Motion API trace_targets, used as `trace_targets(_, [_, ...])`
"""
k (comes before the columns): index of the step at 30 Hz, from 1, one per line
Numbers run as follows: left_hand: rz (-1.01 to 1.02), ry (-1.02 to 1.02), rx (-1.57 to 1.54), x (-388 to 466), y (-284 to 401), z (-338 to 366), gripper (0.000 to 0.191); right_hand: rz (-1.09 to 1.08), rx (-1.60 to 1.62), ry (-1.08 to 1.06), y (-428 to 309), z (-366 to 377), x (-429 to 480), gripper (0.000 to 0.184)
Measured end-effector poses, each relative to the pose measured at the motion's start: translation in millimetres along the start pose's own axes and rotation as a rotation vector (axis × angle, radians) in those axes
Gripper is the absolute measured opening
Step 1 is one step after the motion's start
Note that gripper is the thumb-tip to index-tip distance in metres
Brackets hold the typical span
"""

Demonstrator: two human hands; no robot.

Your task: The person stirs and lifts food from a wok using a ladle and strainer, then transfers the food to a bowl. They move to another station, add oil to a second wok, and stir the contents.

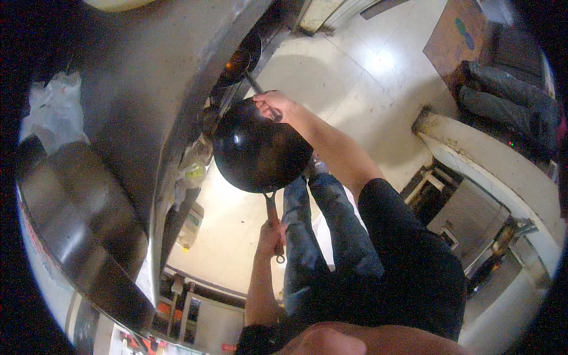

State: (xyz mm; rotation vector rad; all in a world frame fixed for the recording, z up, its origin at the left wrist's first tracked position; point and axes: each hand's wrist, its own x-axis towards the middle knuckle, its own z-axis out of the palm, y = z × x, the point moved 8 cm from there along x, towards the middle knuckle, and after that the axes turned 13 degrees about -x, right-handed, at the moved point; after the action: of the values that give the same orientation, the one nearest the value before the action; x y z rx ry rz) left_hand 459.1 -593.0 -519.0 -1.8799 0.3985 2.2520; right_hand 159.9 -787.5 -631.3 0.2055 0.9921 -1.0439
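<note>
My left hand (271, 238) grips the long metal handle of a dark wok (262, 151), which hangs over the floor in front of my legs. A ring at the end of that handle sticks out below my fist. Across the wok's far rim, my right hand (276, 104) is closed around a second handle (255, 83). That handle runs to a dark round vessel (234, 66), a ladle or a small pan; I cannot tell which. An orange glint shows in it. It overlaps a larger round rim (258, 46) at the counter's edge.
A metal counter (128, 80) runs along my left, with a clear plastic bag (55, 111) on it. Bottles (195, 168) line its edge, and a jug (191, 226) with a yellow cap is lower down. Another person's legs (501, 95) and a brown board (457, 44) are far right, past a pale ledge (479, 155).
</note>
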Motion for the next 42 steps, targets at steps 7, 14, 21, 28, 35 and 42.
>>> trace_targets(7, [0.025,-0.026,-0.026,5,0,6,0.013,-0.188,-0.364,0.13,-8,-17,-33,0.013])
trace_targets(14, [0.012,-0.032,-0.066,5,3,11,0.015,-0.125,-0.209,0.0,-15,-18,-50,0.011])
trace_targets(21, [0.024,-0.05,-0.02,3,15,11,0.014,-0.093,-0.148,-0.161,4,-45,-101,0.013])
trace_targets(28, [0.071,-0.061,0.349,-38,38,19,0.017,-0.182,-0.222,-0.024,60,-70,-240,0.027])
trace_targets(35, [0.065,-0.242,0.694,-169,37,65,0.015,-0.268,-0.347,0.264,145,-3,-493,0.025])
trace_targets(42, [0.151,-0.438,1.298,-304,11,131,0.016,-0.474,-0.557,1.0,267,69,-699,0.032])
